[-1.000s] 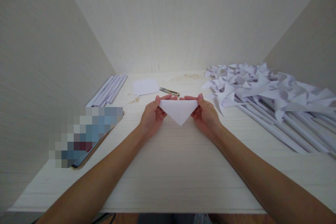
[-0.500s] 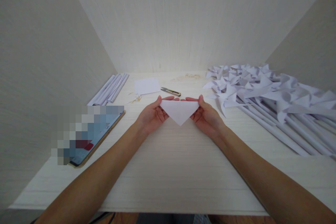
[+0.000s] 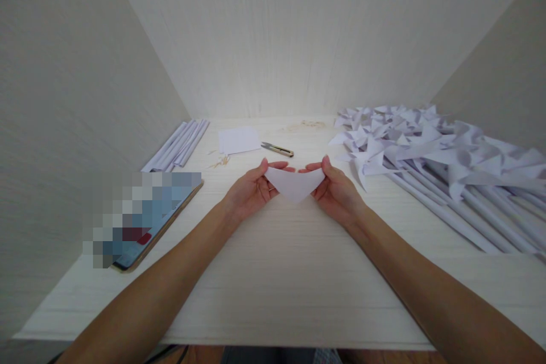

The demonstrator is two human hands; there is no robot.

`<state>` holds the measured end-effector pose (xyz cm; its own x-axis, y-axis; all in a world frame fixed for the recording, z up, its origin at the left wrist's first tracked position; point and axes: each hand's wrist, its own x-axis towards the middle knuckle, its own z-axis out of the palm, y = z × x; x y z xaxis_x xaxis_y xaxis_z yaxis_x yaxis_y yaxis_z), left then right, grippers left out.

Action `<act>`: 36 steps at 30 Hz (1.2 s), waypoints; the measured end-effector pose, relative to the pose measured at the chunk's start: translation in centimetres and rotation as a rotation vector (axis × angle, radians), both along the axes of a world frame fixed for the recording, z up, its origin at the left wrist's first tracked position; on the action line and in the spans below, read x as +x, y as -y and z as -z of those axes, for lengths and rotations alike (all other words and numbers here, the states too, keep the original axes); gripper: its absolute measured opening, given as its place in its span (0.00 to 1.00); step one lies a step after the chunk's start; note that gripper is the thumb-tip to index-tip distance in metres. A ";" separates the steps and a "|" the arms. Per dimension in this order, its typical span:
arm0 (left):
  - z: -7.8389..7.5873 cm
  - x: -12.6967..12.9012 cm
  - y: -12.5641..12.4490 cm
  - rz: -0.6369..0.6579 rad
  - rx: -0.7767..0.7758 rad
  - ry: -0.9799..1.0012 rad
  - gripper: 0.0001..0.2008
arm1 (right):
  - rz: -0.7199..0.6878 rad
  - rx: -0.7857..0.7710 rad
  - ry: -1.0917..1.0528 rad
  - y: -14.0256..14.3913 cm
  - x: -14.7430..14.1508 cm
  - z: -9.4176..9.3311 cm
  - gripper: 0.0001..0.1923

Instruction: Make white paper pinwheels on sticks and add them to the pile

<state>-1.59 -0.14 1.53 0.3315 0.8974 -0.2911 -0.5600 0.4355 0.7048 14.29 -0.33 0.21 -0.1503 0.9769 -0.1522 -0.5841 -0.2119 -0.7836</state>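
Note:
A white sheet of paper folded into a triangle [image 3: 296, 186] is held between my two hands over the middle of the table, its point toward me and its top edge sagging in a curve. My left hand [image 3: 253, 189] pinches the left corner between thumb and fingers. At the right corner, my right hand [image 3: 335, 189] grips it the same way. Just beyond the hands lie thread snips [image 3: 277, 149] and, to their left, white paper sheets [image 3: 239, 140].
Paper pinwheels on rolled sticks [image 3: 409, 148] are heaped along the right side. Rolled paper tubes [image 3: 181, 145] lie at the back left, with a partly blurred phone [image 3: 166, 219] nearer me. Small tan slivers [image 3: 220, 161] are scattered near the sheets; walls enclose the table [image 3: 290, 290].
The triangle's top edge was straight and now bows downward. My left hand has shifted slightly right, bringing the two corners closer together.

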 end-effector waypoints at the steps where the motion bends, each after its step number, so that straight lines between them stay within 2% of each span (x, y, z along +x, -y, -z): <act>1: 0.1 0.1 0.0 -0.012 0.007 -0.001 0.20 | 0.016 -0.004 0.006 0.0 0.0 0.1 0.19; 5: 0.9 0.4 0.0 -0.108 0.083 -0.065 0.14 | 0.127 0.002 0.051 -0.2 0.0 0.5 0.17; 8: 1.4 0.2 -0.2 -0.131 0.203 -0.248 0.08 | 0.267 0.000 0.147 -0.4 0.2 0.7 0.18; 10: 1.5 -0.2 -0.4 -0.054 0.275 -0.376 0.09 | 0.346 0.015 0.234 -0.6 0.5 0.7 0.19; 13: 1.3 -0.7 -0.4 0.145 0.347 -0.506 0.11 | 0.384 0.068 0.365 -0.8 1.0 0.9 0.20; 17: 0.9 -0.9 -0.2 0.362 0.458 -0.648 0.14 | 0.293 0.158 0.492 -0.8 1.3 1.4 0.22; 20: 1.0 -0.7 0.2 0.422 0.522 -0.705 0.17 | 0.191 0.219 0.547 -0.7 1.2 1.7 0.23; 27: 1.4 0.1 0.8 0.272 0.630 -0.819 0.15 | 0.164 0.202 0.531 -0.5 0.7 1.4 0.24; 30: 1.4 0.3 0.8 0.156 0.648 -0.843 0.15 | 0.181 0.218 0.468 -0.4 0.6 1.3 0.24; 33: 1.5 0.3 0.7 0.010 0.642 -0.874 0.15 | 0.106 0.268 0.477 -0.2 0.4 1.1 0.21; 36: 1.6 0.3 0.6 -0.031 0.617 -0.885 0.16 | 0.034 0.295 0.571 0.1 0.2 0.9 0.17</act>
<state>-1.30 -0.73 -0.02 0.2006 0.9756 0.0890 0.2512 -0.1390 0.9579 14.52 -0.44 -0.66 -0.0937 0.9927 0.0765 -0.0605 0.0711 -0.9956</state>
